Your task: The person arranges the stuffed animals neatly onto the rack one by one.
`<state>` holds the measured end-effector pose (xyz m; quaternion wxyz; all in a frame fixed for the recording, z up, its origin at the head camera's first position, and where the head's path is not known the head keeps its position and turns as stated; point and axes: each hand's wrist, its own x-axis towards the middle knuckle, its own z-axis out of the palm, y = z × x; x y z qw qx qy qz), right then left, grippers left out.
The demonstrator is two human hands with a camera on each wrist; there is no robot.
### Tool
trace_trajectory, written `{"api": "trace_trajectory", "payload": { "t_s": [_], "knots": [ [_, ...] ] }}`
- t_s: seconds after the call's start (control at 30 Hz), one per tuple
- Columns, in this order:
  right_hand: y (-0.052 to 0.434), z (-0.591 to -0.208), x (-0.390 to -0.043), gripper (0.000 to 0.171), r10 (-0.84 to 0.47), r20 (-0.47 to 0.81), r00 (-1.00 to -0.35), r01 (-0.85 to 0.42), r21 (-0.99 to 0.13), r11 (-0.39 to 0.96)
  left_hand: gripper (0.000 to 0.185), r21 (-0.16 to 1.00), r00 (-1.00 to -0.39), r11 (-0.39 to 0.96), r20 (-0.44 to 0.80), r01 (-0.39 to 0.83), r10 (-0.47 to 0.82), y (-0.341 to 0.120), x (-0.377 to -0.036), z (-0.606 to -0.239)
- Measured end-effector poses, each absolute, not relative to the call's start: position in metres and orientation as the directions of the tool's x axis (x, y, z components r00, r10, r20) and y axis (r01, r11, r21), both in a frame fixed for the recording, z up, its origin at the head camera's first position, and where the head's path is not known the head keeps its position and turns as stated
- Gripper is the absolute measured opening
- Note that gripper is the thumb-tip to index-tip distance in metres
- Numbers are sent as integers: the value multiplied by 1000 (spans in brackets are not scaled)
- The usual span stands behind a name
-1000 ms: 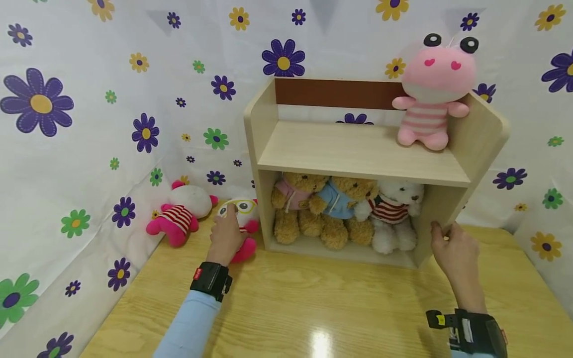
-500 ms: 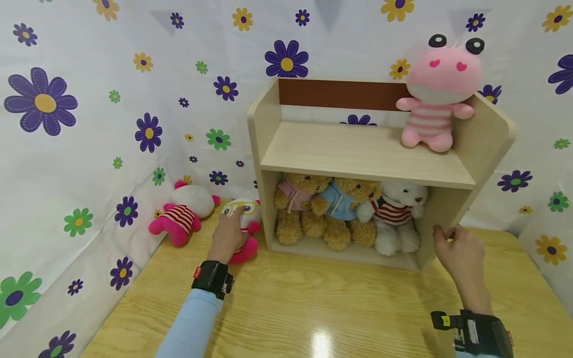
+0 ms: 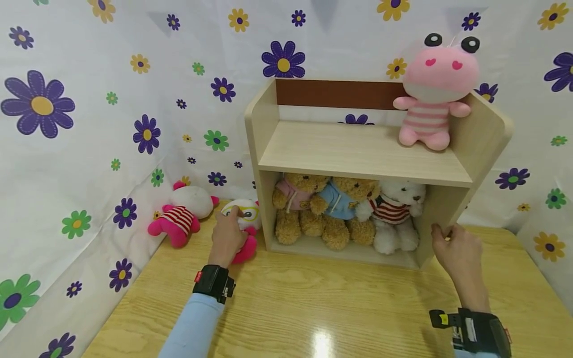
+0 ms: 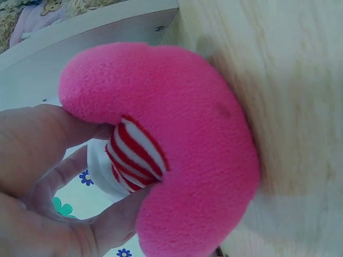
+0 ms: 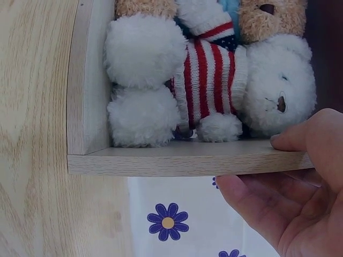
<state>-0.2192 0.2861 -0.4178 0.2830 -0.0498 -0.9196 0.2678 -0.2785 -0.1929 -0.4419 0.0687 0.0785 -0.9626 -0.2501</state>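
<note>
My left hand (image 3: 228, 233) grips a white-and-pink plush toy (image 3: 245, 223) lying on the table just left of the wooden shelf (image 3: 358, 149); in the left wrist view my fingers (image 4: 64, 176) curl round its striped middle between the pink feet (image 4: 177, 144). My right hand (image 3: 454, 243) holds the shelf's right side panel (image 5: 187, 158), thumb on the inner face and fingers behind. Inside the lower compartment sit two brown bears (image 3: 297, 206) (image 3: 344, 209) and a white bear in a striped jumper (image 3: 396, 214) (image 5: 225, 80). A pink plush (image 3: 434, 94) sits on the top board at the right.
Another pink-and-white plush with a striped shirt (image 3: 181, 214) lies by the left wall. Flowered cloth (image 3: 89, 124) covers the walls behind and to both sides. The wooden table (image 3: 322, 308) stretches toward me in front of the shelf.
My left hand has settled lower onto the white-and-pink plush and closed round it. The right hand stays on the shelf's side panel.
</note>
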Motion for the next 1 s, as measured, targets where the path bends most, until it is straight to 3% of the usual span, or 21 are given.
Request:
{"api": "trace_trajectory", "payload": {
  "t_s": [0.37,0.53,0.63,0.8,1.0],
  "knots": [
    [286,-419,-220,39,223,514,-828,-96,-522,847,54,580,-949,814,229,-44,-215,-201,-263,-446],
    [285,-421,-219,39,215,508,-834,-96,-518,850,57,651,-888,759,365,30,-278,-204,-254,-453],
    [285,-421,-218,39,213,511,-833,-104,-521,847,58,685,-808,722,479,100,-342,-204,-251,-454],
    [285,-421,-217,38,217,509,-833,-103,-528,843,52,689,-614,674,659,264,-434,-200,-250,-442],
    [286,-422,-217,38,213,517,-829,-109,-523,846,52,657,-437,620,751,429,-494,-194,-244,-426]
  ]
}}
